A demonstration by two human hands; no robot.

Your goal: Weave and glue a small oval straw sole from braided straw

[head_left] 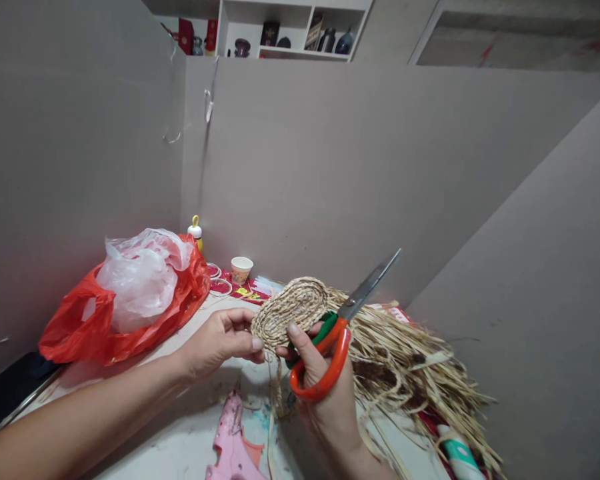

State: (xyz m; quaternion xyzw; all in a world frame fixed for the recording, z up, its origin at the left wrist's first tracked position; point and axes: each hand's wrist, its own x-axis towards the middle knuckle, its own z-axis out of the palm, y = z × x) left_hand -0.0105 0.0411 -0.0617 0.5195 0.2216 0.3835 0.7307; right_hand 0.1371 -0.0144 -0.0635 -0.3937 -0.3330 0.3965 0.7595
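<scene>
An oval coil of braided straw (295, 308) is held up in front of me, tilted, with a loose braid end (279, 390) hanging from its lower edge. My left hand (230, 339) pinches the coil's left edge between thumb and fingers. Scissors (350, 310) with orange and green handles rest in my right hand (325, 387), blades shut and pointing up to the right. The right thumb also presses on the coil's lower right edge. Below the hands lies a pink glue gun (235, 440) on the white table (165, 433).
A large bundle of dry straw (420, 360) spreads to the right, beside a green and white tube (460, 453). Left stands a red plastic bag (85, 327) with a clear bag (140, 280) in it. A paper cup (241, 270) and white rings (221, 287) are behind.
</scene>
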